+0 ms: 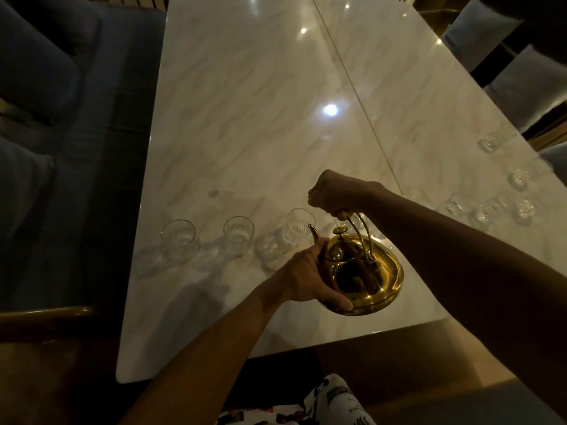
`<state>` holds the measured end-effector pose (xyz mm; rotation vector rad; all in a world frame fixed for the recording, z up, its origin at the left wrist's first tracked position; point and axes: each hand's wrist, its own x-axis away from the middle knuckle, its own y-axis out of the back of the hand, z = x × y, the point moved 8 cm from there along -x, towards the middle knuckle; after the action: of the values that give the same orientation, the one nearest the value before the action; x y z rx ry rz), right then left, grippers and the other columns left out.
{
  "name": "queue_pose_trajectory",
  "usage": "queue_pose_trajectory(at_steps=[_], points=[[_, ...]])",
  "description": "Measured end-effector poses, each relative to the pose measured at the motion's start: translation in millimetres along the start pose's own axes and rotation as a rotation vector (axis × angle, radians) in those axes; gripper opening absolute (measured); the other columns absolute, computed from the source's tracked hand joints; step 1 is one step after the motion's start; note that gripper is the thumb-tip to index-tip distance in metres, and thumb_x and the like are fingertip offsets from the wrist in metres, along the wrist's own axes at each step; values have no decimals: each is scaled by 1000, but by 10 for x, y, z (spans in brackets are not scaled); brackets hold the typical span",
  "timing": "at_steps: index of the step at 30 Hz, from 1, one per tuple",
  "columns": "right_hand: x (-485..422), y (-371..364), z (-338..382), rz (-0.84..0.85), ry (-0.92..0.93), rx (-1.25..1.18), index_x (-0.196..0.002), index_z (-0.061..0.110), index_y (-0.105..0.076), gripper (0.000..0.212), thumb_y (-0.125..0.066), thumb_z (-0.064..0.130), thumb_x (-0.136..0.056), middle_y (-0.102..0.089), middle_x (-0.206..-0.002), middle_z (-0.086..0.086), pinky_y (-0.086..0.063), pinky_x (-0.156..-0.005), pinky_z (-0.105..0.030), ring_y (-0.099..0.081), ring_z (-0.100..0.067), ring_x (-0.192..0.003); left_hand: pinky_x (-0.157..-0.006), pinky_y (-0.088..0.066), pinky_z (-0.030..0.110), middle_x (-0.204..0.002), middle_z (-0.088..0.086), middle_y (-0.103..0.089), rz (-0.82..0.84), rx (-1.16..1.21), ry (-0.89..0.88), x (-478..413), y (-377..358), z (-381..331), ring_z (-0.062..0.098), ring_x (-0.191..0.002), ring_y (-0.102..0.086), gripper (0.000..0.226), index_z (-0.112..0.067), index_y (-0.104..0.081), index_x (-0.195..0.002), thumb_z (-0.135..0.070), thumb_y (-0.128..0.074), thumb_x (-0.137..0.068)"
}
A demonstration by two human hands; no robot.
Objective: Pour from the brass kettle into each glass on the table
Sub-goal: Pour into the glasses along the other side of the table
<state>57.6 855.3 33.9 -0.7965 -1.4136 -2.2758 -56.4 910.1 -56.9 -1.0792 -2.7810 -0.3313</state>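
Brass kettle [359,271], held clear above the near right part of the marble table [245,118], tilted with its spout [314,233] aimed at the third glass [299,227] in the near row. My right hand [333,194] has its grip clenched around the top of the wire handle [360,228]; my left hand [310,277] has its grip cupped against the kettle's side and lower rim, steadying the tilt. The lid [339,240] sits in place, untouched by either hand.

Step in hand, as I judge it: pouring, or about to pour, into the third glass. No stream is visible at the spout in this dim light, and I cannot tell which glasses hold liquid. To the left stand a second glass [238,236] and a first glass [179,239], well apart from each other. A further cluster of glasses [491,207] lies along the right edge, partly behind my right forearm.

The next move, in my view, calls for levelling the kettle, shifting it sideways along the row, and re-aiming the spout over another rim.

Edges and room: the near table edge [276,354] lies close below the kettle; the far table surface is open. The first glass stands near the left edge, beside a dark blue sofa [46,72].
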Motion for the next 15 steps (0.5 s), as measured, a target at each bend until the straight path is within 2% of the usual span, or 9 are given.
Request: queue_pose_trajectory(at_steps=[5, 11, 13, 15], points=[[-25, 0, 11, -4, -22, 11, -103, -11, -62, 29, -51, 14, -95, -53, -69, -15, -39, -40, -26, -45, -17, -41, -86, -50, 5, -125, -19, -58, -9, 5, 2, 21, 15, -31, -8, -108, -57, 103, -28, -40, -146, -20, -99, -62], [-15, 20, 35, -10, -34, 34, -102, -11, -62, 29, -52, 15, -95, -52, -62, -13, -38, -39, -24, -45, -18, -40, -98, -53, 20, -136, -10, -60, -13, 37, 10, 38, 22, -35, 7, -123, -57, 103, -27, -41, -147, -19, -99, -62], [-10, 20, 38, -3, -34, 28, -103, -13, -61, 30, -52, 14, -95, -51, -64, -14, -37, -38, -23, -44, -18, -40, -95, -51, 14, -132, -14, -60, -9, 30, 23, 41, 24, -26, 2, -116, -58, 102, -28, -42, -146, -19, -99, -62], [-11, 18, 37, 5, -31, 30, -103, -14, -61, 31, -51, 14, -95, -52, -68, -16, -38, -39, -24, -45, -19, -42, -85, -48, 3, -121, -21, -59, 0, 24, 35, 39, 30, -14, -9, -105, -56, 101, -28, -42, -145, -18, -98, -63]])
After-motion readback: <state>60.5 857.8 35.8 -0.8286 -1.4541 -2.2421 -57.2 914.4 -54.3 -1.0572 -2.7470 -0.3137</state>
